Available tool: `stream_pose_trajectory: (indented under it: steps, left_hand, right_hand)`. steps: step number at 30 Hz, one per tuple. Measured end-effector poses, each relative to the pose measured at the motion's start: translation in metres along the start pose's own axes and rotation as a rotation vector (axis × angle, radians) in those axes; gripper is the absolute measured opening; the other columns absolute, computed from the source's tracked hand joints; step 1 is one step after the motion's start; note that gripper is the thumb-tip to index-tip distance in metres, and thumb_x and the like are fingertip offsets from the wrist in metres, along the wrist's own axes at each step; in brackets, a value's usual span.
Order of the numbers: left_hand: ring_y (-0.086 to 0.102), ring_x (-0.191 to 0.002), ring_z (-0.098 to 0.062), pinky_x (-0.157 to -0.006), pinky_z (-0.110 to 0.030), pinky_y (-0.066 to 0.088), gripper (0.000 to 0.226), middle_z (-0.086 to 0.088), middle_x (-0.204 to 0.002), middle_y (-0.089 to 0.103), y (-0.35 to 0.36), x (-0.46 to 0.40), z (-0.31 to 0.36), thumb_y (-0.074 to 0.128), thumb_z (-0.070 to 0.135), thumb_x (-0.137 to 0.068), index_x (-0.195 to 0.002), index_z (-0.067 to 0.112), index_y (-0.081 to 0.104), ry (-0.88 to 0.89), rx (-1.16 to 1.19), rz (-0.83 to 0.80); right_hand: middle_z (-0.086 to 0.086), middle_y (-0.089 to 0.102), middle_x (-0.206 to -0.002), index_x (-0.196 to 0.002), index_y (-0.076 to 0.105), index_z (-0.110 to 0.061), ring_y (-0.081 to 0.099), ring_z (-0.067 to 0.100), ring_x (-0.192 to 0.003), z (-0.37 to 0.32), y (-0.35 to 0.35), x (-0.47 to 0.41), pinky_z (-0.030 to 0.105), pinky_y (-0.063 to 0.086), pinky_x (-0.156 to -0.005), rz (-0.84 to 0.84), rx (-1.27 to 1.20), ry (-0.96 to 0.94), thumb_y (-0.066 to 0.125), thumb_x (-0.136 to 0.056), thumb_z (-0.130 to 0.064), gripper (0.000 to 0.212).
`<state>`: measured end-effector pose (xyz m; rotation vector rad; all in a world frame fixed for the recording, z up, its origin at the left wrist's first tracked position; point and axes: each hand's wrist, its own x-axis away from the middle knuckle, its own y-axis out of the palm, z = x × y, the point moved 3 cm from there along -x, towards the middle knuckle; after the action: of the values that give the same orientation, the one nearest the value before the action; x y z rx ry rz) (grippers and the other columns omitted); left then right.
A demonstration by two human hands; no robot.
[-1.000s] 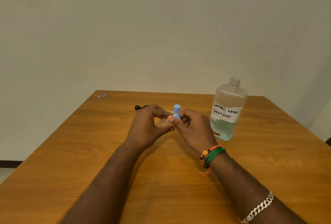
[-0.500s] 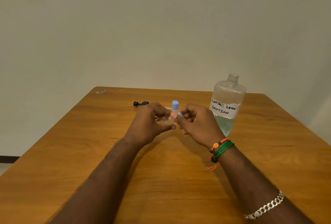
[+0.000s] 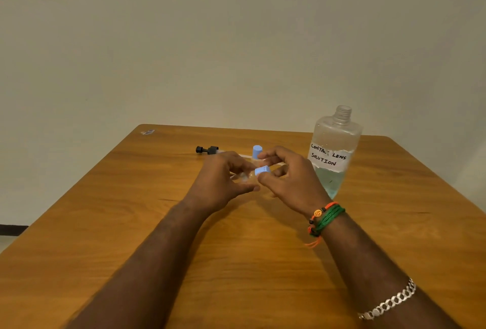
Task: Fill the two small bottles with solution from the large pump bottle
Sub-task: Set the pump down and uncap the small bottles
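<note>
My left hand (image 3: 223, 179) grips a small clear bottle (image 3: 243, 176), held sideways above the table. My right hand (image 3: 286, 176) pinches that bottle's light blue cap (image 3: 262, 170) between thumb and fingers. Behind my hands stands a second small bottle; only its blue cap (image 3: 257, 151) shows. The large clear bottle (image 3: 332, 152), labelled "CONTACT LENS SOLUTION", stands at the right with an open threaded neck and blue liquid in its lower part. Its black pump head (image 3: 207, 149) lies on the table at the back, its tube running behind my hands.
The wooden table (image 3: 131, 223) fills the lower view, with its back edge against a plain wall. A small scrap (image 3: 147, 132) lies at the far left corner.
My right hand's fingers have shifted on the blue cap, which now shows more between the hands. The view has tilted slightly, and the big bottle has not moved.
</note>
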<state>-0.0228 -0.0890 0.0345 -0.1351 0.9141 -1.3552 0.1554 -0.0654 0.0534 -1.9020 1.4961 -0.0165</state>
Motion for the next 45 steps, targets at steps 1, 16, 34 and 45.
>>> stream_pose_trajectory:
  steps: [1, 16, 34, 45]
  left_hand:
    - [0.07, -0.088, -0.009, -0.08, -0.041, 0.062, 0.03, 0.01, -0.097, 0.075, 0.0, 0.0, -0.001, 0.095, 0.022, -0.074, -0.102, 0.026, 0.083, 0.007, 0.003, 0.001]
    - [0.068, -0.094, 0.003, -0.076, -0.026, 0.052, 0.029, 0.016, -0.1, 0.077, 0.002, 0.0, -0.017, 0.09, 0.028, -0.079, -0.107, 0.023, 0.082, -0.157, 0.12, -0.091]
    - [0.07, -0.089, -0.018, -0.072, -0.031, 0.062, 0.028, -0.005, -0.099, 0.074, -0.005, 0.005, -0.041, 0.091, 0.02, -0.079, -0.103, 0.018, 0.076, -0.462, 0.296, 0.117]
    - [0.069, -0.087, -0.013, -0.067, -0.02, 0.055, 0.034, 0.001, -0.1, 0.072, -0.007, 0.004, -0.038, 0.092, 0.012, -0.077, -0.096, 0.028, 0.07, -0.44, 0.206, 0.068]
  right_hand:
    - [-0.012, 0.067, -0.095, -0.107, 0.071, -0.026, 0.066, 0.007, -0.07, 0.001, 0.001, 0.0, 0.02, 0.054, -0.056, 0.012, 0.021, 0.008, 0.078, -0.083, -0.034, 0.026]
    - [-0.011, 0.067, -0.113, -0.103, 0.074, -0.026, 0.065, 0.005, -0.097, -0.001, -0.002, 0.0, 0.03, 0.06, -0.063, -0.045, 0.026, -0.168, 0.076, -0.079, 0.0, 0.035]
    - [-0.007, 0.072, -0.087, -0.097, 0.074, -0.027, 0.064, 0.006, -0.076, 0.033, 0.011, -0.004, 0.022, 0.056, -0.073, -0.026, -0.013, 0.118, 0.083, -0.073, -0.014, 0.029]
    - [-0.009, 0.072, -0.089, -0.092, 0.073, -0.026, 0.066, 0.004, -0.071, 0.03, 0.036, 0.001, 0.018, 0.054, -0.064, -0.036, 0.028, 0.161, 0.084, -0.076, -0.022, 0.02]
